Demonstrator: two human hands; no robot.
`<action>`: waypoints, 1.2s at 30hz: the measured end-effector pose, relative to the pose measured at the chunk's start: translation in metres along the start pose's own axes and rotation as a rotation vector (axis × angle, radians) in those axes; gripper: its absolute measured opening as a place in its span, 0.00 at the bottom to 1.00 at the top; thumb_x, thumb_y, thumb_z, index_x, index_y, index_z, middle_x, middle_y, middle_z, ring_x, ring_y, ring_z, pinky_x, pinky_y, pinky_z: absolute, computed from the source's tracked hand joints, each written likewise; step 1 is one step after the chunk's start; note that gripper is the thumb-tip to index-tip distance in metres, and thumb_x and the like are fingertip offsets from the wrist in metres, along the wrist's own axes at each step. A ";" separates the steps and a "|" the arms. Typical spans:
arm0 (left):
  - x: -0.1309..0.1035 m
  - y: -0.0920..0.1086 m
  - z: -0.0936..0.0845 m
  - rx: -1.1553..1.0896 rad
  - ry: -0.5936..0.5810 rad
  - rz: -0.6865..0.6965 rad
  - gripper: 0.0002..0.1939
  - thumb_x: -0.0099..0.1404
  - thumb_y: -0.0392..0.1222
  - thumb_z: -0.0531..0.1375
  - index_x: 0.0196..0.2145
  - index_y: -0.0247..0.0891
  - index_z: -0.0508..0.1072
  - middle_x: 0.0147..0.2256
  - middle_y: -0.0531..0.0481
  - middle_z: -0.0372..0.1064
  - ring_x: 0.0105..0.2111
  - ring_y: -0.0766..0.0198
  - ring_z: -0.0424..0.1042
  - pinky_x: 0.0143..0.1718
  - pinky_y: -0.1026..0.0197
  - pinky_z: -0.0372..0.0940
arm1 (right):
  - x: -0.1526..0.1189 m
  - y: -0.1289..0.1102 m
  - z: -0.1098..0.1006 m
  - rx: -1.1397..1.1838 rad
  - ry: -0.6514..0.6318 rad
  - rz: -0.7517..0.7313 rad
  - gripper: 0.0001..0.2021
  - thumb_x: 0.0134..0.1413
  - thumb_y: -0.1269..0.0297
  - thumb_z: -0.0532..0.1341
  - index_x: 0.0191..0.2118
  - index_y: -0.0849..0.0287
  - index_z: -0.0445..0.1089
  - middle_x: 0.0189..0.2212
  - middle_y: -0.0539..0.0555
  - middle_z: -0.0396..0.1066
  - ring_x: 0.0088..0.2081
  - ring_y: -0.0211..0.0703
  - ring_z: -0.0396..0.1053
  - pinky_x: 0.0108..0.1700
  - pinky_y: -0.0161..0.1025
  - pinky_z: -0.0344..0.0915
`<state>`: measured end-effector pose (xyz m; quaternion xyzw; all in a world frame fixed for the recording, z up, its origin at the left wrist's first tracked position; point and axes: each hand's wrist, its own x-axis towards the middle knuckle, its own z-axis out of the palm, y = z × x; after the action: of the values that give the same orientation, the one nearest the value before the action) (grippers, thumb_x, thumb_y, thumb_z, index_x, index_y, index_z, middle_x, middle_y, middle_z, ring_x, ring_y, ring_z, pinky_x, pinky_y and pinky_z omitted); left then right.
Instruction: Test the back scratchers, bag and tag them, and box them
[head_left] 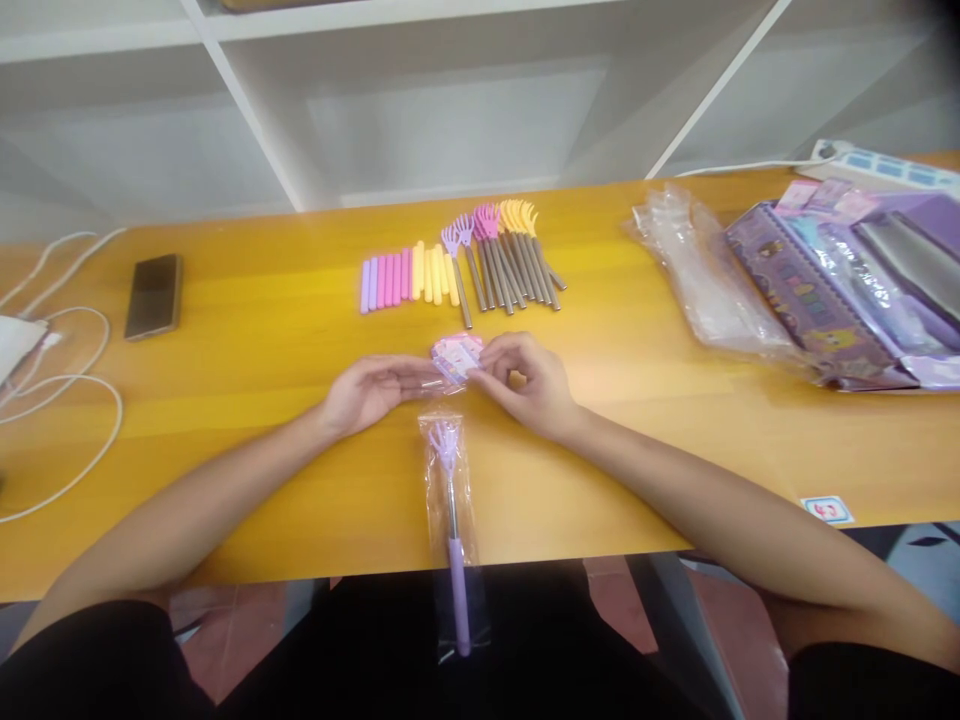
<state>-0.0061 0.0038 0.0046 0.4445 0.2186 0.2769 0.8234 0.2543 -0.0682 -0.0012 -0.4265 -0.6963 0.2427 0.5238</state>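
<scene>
A small stack of pink, white and purple printed cards [456, 357] sits between my two hands at the middle of the table. My right hand [529, 385] pinches the stack's right edge between thumb and fingers. From the other side, my left hand [375, 390] reaches toward it with fingers stretched out, the tips touching or very near its left edge. Nearer my body lies a purple back scratcher [452, 510] in a clear plastic sleeve, claw pointing away from me and handle sticking out past the table's front edge.
Beyond my hands lie purple, pink and yellow handle sleeves [394, 278] in a row, beside several claw-headed metal rods [514, 260]. At right are clear plastic bags [697, 270] and a purple display box [817, 290]. A phone [154, 296] and white cables [105, 400] lie left.
</scene>
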 end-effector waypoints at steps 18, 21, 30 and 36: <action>0.001 0.004 0.003 -0.061 0.031 -0.037 0.25 0.69 0.47 0.57 0.49 0.25 0.85 0.51 0.28 0.81 0.56 0.35 0.79 0.65 0.33 0.65 | 0.000 0.008 -0.001 -0.009 -0.091 -0.058 0.05 0.69 0.64 0.68 0.45 0.56 0.72 0.29 0.46 0.71 0.23 0.32 0.63 0.30 0.34 0.63; 0.002 0.004 0.002 -0.055 0.031 -0.043 0.26 0.69 0.48 0.57 0.50 0.24 0.85 0.52 0.27 0.81 0.56 0.35 0.79 0.65 0.33 0.65 | 0.000 0.009 0.000 -0.023 -0.110 -0.102 0.04 0.69 0.66 0.67 0.46 0.55 0.72 0.31 0.46 0.72 0.23 0.31 0.62 0.30 0.35 0.62; 0.001 0.002 0.001 -0.025 0.037 -0.035 0.24 0.68 0.47 0.58 0.49 0.27 0.86 0.52 0.29 0.81 0.56 0.37 0.79 0.61 0.37 0.69 | 0.003 0.004 -0.002 -0.044 -0.102 -0.182 0.07 0.69 0.72 0.64 0.49 0.55 0.73 0.31 0.46 0.70 0.26 0.34 0.63 0.34 0.37 0.64; 0.001 0.002 0.002 0.027 0.045 -0.025 0.24 0.67 0.49 0.59 0.47 0.29 0.87 0.52 0.31 0.82 0.56 0.39 0.78 0.59 0.41 0.70 | 0.003 0.005 -0.004 -0.076 -0.145 -0.220 0.09 0.69 0.72 0.63 0.51 0.55 0.74 0.29 0.47 0.68 0.29 0.37 0.66 0.35 0.36 0.65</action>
<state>-0.0043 0.0039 0.0072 0.4465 0.2462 0.2737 0.8156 0.2593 -0.0630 -0.0026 -0.3485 -0.7835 0.1873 0.4791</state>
